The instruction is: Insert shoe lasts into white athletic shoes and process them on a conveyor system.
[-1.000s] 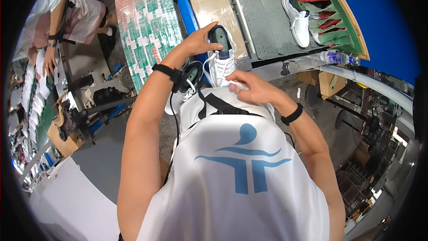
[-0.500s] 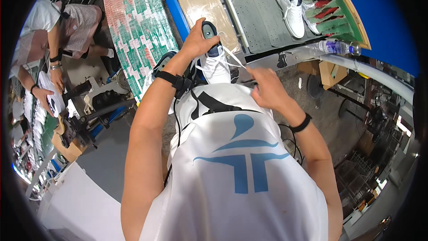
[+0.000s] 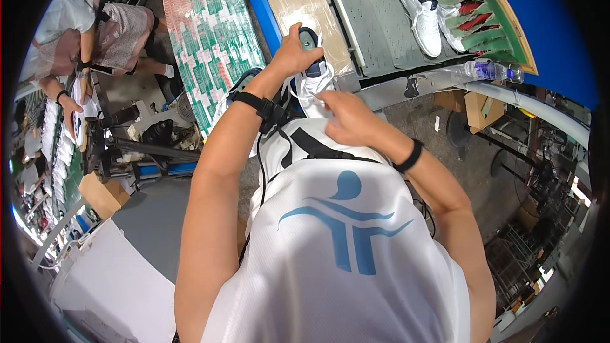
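Note:
A white lace-up sneaker (image 3: 312, 92) with a dark collar stands toe toward me in front of my waist. A grey-green shoe last (image 3: 307, 39) fills its opening. My left hand (image 3: 293, 56) is closed round the heel end, its thumb lying across the collar. At the lacing, my right hand (image 3: 353, 117) has curled fingers pinching a white shoelace, which is mostly hidden by them. Partly behind my left forearm is another shoe (image 3: 250, 76) with a dark collar.
A conveyor (image 3: 372, 22) ahead right carries a pair of white sneakers (image 3: 427, 28) by a green fringed opening (image 3: 502, 41). A plastic bottle (image 3: 492, 71) lies on its frame. Boxes in patterned wrap (image 3: 210, 32) stand ahead left. A co-worker (image 3: 117, 35) handles a shoe at the left.
My right hand has moved left from beside the sneaker to its lacing; the lace that was stretched out is now drawn in. My left hand keeps its hold.

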A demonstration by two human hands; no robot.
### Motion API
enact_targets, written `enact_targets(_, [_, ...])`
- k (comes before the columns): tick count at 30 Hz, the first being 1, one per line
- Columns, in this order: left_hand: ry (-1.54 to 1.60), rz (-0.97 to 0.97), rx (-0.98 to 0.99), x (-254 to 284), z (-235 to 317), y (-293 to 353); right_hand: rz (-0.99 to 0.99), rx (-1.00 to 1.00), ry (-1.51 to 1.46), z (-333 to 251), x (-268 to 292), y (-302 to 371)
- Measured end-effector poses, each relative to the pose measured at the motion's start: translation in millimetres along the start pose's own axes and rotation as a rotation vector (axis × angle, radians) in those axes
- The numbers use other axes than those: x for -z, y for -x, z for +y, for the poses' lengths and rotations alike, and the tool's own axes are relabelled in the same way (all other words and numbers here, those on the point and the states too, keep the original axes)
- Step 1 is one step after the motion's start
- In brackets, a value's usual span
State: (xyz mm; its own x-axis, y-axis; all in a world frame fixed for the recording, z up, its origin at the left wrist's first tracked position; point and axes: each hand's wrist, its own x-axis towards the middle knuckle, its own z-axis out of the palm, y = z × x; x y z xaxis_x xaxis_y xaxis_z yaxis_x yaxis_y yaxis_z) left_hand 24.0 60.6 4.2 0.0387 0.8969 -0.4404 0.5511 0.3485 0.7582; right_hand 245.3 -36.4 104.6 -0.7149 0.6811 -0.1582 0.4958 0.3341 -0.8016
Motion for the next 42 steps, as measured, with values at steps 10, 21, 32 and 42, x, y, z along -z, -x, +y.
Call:
enact_targets(10, [0.031,0.009,0.022,1.9,6.6,7.4,0.114,0.056,0.396,17.1,15.1,21.2])
enact_targets(21, [0.546,0.269,0.123,-30.1,-18.0,60.6,0.468,-0.554,-0.488,100.1,-48.5,-2.2])
enact_targets(32, [0.955,0.228,0.194,10.7,-36.0,62.5,0.239,-0.664,-1.079,29.9,-5.7,-30.6])
enact_targets(42, [0.368,0.093,-0.038,247.2,-66.7,-23.0,0.16,-0.265,-0.786,31.7,-8.7,-70.8])
